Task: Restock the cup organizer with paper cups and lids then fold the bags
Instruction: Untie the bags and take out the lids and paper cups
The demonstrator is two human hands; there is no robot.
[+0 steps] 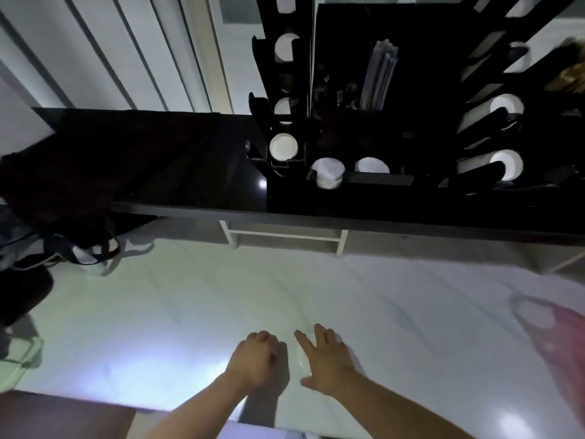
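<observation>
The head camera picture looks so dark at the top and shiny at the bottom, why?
In the head view, the black cup organizer soaks up light, so only its white cups stand out. Glare flares on the pale floor beside the left hand, and the wide lens bends the edges and blurs the pink thing.

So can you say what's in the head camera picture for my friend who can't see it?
Two bare hands reach down over a pale floor: the left hand is curled, the right hand spread. Ahead, a black organizer holding white cups stands on a black counter, with dark bags at left.
</observation>
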